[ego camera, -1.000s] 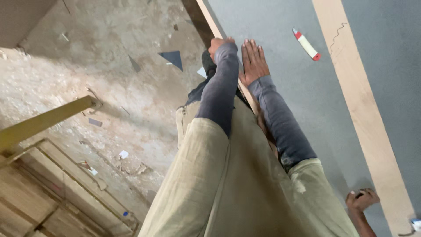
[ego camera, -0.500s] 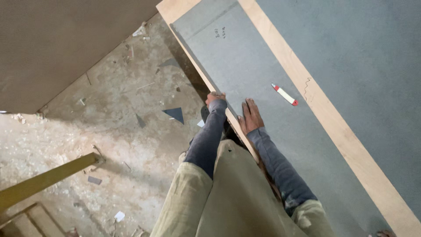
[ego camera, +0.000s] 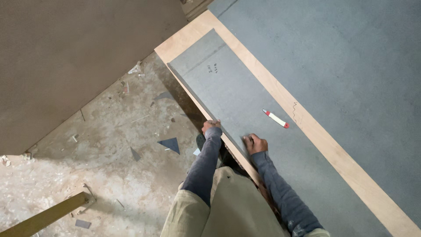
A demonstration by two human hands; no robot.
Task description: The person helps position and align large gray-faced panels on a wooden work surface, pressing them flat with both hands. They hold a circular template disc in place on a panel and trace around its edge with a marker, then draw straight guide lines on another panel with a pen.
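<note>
Left hand (ego camera: pixel 211 127) clenched over near edge of grey sheet (ego camera: pixel 228 96), fingers curled round edge. Right hand (ego camera: pixel 255 143) flat on top of sheet, palm down, released, grasping nothing. Sheet lies long and narrow on wooden board (ego camera: pixel 324 131), one corner near board's far end. Red-and-white marker (ego camera: pixel 276 118) on sheet, apart from right hand. Bigger grey panel (ego camera: pixel 342 66) beyond board. Floor (ego camera: pixel 109 145) dusty, grey offcuts (ego camera: pixel 170 144) near left hand. Brown board (ego camera: pixel 66 57) leans at left.

Soft daylight, sharp focus, faint floor shadows
</note>
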